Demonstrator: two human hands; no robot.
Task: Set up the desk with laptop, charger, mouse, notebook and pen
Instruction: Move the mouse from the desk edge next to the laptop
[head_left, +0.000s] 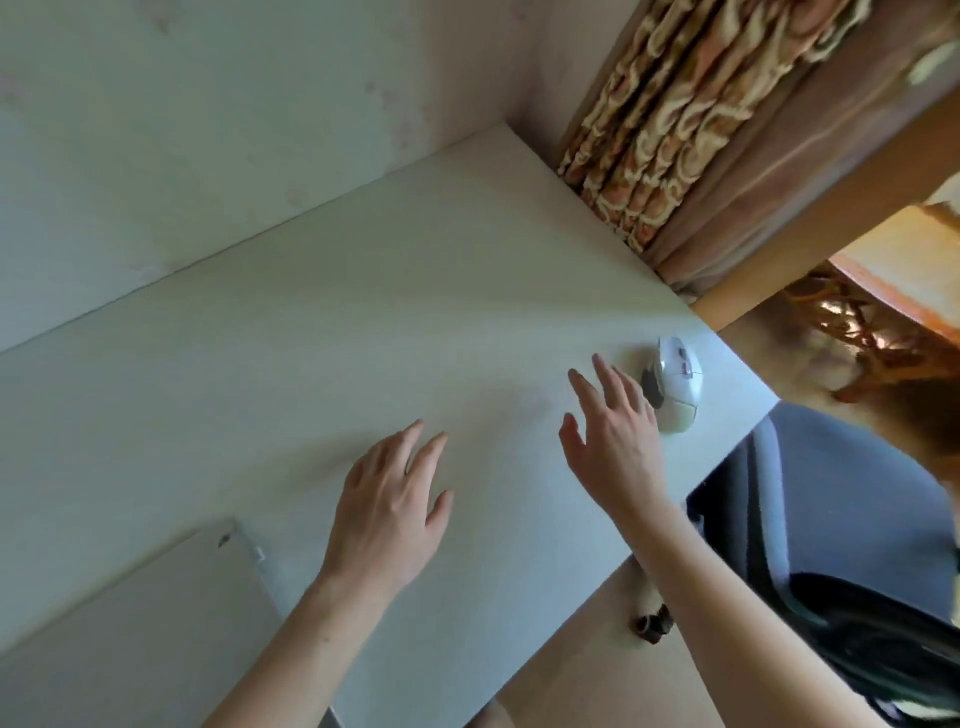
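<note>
Desk: pale, whitish top (322, 322) filling most of the view, its far edge against a light wall and its right edge beside a patterned curtain (670, 140).
Mouse: white with grey side panels (675, 384), lying flat on the desk close to its right edge, well away from the laptop.
Laptop: closed, silvery-grey lid (130, 623) at the lower left of the desk, one corner pointing toward the middle of the top.
Left hand: palm down (389, 509) over the bare middle of the desk, fingers loose and slightly spread, holding nothing; whether the palm touches the surface cannot be told.
Right hand: palm down (618, 441), fingers stretched out and apart, holding nothing; the fingertips lie just beside the mouse on its left side, and contact with it cannot be told.
Chair: dark seat with a grey back (831, 519) beyond the desk's right edge, below the mouse.
Small animal paw: white fur with dark pads (652, 618), showing at the desk's near edge beneath the right forearm.
</note>
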